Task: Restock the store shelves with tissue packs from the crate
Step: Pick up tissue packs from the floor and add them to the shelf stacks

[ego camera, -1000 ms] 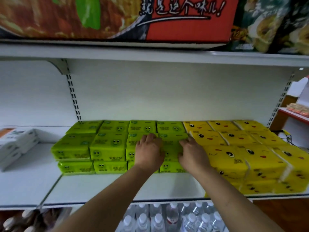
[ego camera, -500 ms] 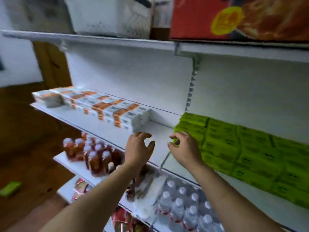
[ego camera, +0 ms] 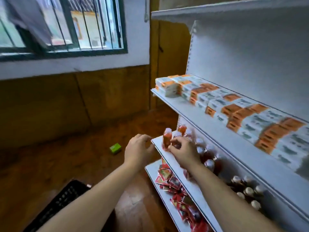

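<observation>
Both my hands hang in the air in front of the shelf's left end, holding nothing. My left hand (ego camera: 138,151) has loosely curled fingers and my right hand (ego camera: 184,152) is likewise relaxed, in front of the bottle shelf. A black crate (ego camera: 65,196) shows at the lower left, partly behind my left forearm; its contents are hidden. One green tissue pack (ego camera: 115,148) lies on the wooden floor. White and orange tissue packs (ego camera: 234,108) line the upper shelf (ego camera: 197,121). The view is motion-blurred.
Orange-filled bottles (ego camera: 167,139) and dark bottles (ego camera: 247,190) stand on the middle shelf. Red sachets (ego camera: 168,180) lie on the lowest shelf. A barred window (ego camera: 66,25) and a wood-panelled wall are on the left, with bare wooden floor below.
My view has swung far left, away from the green and yellow packs. Both hands have left the green packs and come down level with the bottle shelf, holding nothing.
</observation>
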A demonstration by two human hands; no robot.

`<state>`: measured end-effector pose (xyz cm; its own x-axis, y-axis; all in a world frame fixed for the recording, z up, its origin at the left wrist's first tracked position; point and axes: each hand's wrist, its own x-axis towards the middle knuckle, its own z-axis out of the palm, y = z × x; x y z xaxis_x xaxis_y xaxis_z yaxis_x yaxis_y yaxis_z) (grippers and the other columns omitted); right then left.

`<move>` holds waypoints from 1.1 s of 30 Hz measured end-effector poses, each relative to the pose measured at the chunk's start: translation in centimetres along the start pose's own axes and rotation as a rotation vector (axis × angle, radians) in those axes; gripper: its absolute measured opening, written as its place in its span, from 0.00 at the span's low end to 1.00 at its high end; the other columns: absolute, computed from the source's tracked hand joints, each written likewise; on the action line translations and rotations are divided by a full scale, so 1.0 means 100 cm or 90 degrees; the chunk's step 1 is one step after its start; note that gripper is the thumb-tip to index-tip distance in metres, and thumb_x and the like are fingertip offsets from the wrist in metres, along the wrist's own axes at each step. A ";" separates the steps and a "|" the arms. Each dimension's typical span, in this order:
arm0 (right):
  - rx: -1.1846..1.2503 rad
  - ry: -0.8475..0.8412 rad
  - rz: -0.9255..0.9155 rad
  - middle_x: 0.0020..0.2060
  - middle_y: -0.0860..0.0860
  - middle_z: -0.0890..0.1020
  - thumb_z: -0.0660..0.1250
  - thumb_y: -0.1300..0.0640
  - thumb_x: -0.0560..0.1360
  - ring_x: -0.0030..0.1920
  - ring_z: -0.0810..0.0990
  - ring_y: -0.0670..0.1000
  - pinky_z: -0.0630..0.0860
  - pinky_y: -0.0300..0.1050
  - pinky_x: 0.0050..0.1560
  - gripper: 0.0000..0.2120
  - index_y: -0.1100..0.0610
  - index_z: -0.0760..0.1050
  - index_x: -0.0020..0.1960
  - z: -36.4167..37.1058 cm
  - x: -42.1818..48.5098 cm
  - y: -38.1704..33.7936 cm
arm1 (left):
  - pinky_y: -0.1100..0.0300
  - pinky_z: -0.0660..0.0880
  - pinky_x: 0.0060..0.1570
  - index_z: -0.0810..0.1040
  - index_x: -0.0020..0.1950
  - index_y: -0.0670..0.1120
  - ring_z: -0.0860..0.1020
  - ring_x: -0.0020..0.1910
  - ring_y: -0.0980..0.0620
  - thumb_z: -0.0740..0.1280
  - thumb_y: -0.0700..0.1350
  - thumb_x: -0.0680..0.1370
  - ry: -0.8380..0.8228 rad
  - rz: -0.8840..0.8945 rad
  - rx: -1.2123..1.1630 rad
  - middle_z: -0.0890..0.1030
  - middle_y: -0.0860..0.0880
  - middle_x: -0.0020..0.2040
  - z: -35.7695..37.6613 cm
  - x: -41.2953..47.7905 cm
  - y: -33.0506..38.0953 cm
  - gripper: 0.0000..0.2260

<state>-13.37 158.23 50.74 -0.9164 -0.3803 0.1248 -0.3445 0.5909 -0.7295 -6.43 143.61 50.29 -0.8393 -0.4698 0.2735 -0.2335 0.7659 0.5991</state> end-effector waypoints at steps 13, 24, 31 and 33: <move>-0.023 -0.280 -0.019 0.59 0.53 0.76 0.65 0.55 0.75 0.55 0.75 0.51 0.74 0.43 0.54 0.14 0.55 0.75 0.60 0.186 0.274 -0.024 | 0.57 0.76 0.53 0.77 0.60 0.49 0.75 0.54 0.52 0.65 0.49 0.77 0.036 -0.295 0.021 0.78 0.51 0.55 0.014 0.205 -0.172 0.13; -0.049 -0.433 0.099 0.58 0.53 0.78 0.68 0.55 0.73 0.56 0.75 0.51 0.69 0.39 0.52 0.16 0.55 0.74 0.60 0.407 0.464 -0.059 | 0.62 0.73 0.55 0.76 0.62 0.49 0.76 0.56 0.54 0.67 0.48 0.76 0.022 -0.434 -0.002 0.78 0.52 0.58 0.032 0.376 -0.388 0.14; -0.140 -0.474 0.253 0.59 0.53 0.78 0.67 0.55 0.74 0.58 0.75 0.52 0.70 0.42 0.57 0.16 0.55 0.74 0.61 0.568 0.596 -0.007 | 0.61 0.72 0.53 0.78 0.59 0.47 0.76 0.52 0.53 0.67 0.46 0.76 -0.090 -0.530 -0.085 0.80 0.50 0.54 0.102 0.502 -0.559 0.12; -0.160 -0.500 0.270 0.61 0.52 0.77 0.67 0.54 0.75 0.60 0.75 0.53 0.69 0.41 0.58 0.16 0.55 0.74 0.62 0.614 0.622 0.016 | 0.63 0.71 0.51 0.78 0.58 0.47 0.75 0.50 0.55 0.66 0.45 0.76 -0.122 -0.568 -0.109 0.79 0.51 0.53 0.133 0.516 -0.603 0.11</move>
<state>-58.40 91.82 16.00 -0.6060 -0.4154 -0.6784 -0.1296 0.8930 -0.4310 -42.17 79.03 18.23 -0.4537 -0.7616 -0.4628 -0.7697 0.0732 0.6342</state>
